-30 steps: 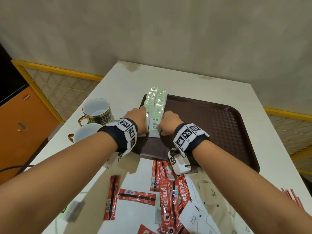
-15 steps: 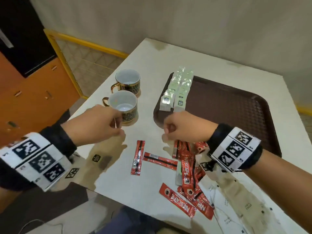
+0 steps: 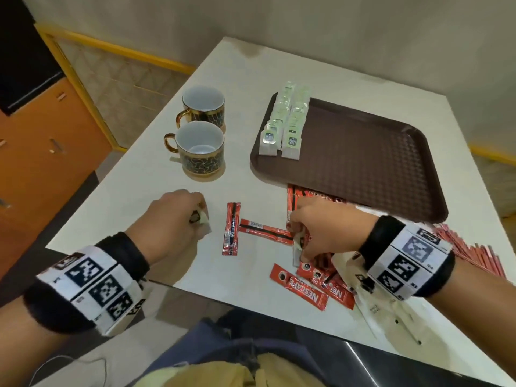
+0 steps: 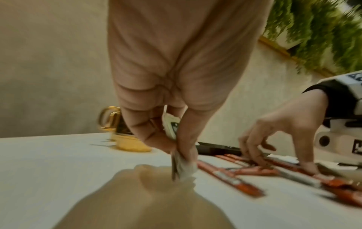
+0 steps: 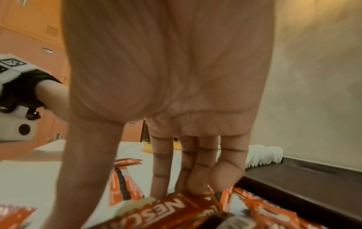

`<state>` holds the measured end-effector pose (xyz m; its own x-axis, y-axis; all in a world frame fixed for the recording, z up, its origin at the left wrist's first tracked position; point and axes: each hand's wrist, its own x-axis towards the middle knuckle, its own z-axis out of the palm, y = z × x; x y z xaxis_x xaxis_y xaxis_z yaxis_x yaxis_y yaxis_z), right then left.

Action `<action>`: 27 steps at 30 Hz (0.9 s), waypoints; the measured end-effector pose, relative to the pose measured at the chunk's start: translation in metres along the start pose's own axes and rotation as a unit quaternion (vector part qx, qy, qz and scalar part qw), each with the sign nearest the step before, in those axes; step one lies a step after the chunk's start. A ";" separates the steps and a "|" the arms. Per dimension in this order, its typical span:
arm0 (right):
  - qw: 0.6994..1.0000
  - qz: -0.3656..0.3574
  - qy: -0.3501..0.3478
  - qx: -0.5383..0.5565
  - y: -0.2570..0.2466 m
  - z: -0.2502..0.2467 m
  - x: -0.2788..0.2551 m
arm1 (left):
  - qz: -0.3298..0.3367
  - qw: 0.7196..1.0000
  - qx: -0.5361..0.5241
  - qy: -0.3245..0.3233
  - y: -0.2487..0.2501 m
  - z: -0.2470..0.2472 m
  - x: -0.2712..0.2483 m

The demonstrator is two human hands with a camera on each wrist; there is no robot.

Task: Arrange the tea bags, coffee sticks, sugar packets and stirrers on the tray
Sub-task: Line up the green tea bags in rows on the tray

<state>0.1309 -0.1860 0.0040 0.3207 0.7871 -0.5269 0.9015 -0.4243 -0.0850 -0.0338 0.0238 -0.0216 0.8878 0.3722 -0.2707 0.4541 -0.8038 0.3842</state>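
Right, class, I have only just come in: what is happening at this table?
A person is sorting drink supplies onto a brown tray. Two rows of tea bags already stand along its left edge. The left hand pinches one more tea bag above the table, while the right hand reaches into the red coffee sticks scattered beside the tray. Two cups stand nearby.

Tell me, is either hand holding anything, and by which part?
The left hand pinches a tea bag near its upper part. The right hand reaches into the coffee sticks; any hold is unclear.
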 end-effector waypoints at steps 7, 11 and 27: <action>0.995 0.032 0.062 0.070 0.012 0.003 0.009 | 0.121 0.990 -0.058 0.035 0.047 -0.009 0.022; 0.991 0.026 0.045 0.120 0.012 0.008 0.009 | 0.131 0.988 -0.053 0.065 0.067 -0.022 0.036; 0.921 -0.051 0.080 0.377 0.055 -0.032 0.010 | 0.057 0.989 -0.047 0.129 0.095 -0.057 0.094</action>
<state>0.1930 -0.1874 0.0206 0.3382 0.8704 -0.3578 0.4908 -0.4875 -0.7221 0.0973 0.0088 0.0396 0.9174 0.3980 0.0085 0.3449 -0.8054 0.4820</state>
